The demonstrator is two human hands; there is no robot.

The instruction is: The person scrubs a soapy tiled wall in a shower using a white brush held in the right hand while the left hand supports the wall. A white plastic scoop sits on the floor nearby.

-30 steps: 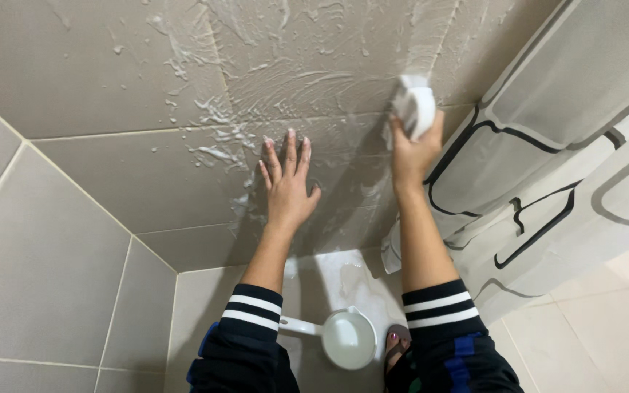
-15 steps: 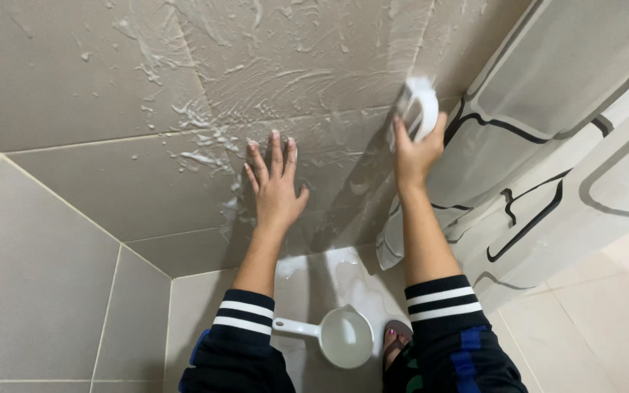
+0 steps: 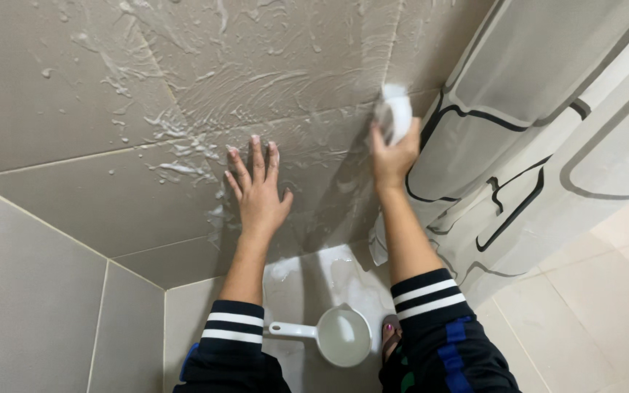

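Here, a tiled wall [image 3: 60, 94] fills the upper left and centre of the frame and is streaked with white suds [image 3: 183, 145]. The left hand [image 3: 256, 193] is laid flat at centre frame, fingers spread, nothing held; it is judged to be placed there as a brace against the wet tile. The right hand [image 3: 393, 156], upper centre-right, is closed around a white sponge [image 3: 393, 113], which is pressed to the wall just beside the curtain edge, at a tile joint. The curtain [image 3: 547, 145], pale with dark line pattern, is bunched toward the right of the frame, probably pushed aside to bare the wall. At bottom centre, a white dipper [image 3: 340, 336] is seen on the wet floor [image 3: 606, 291], handle to the left, near a foot [image 3: 389, 338]; contents cannot be told. Striped cuffs [image 3: 422, 291] are pushed up the forearms, likely to stay dry.
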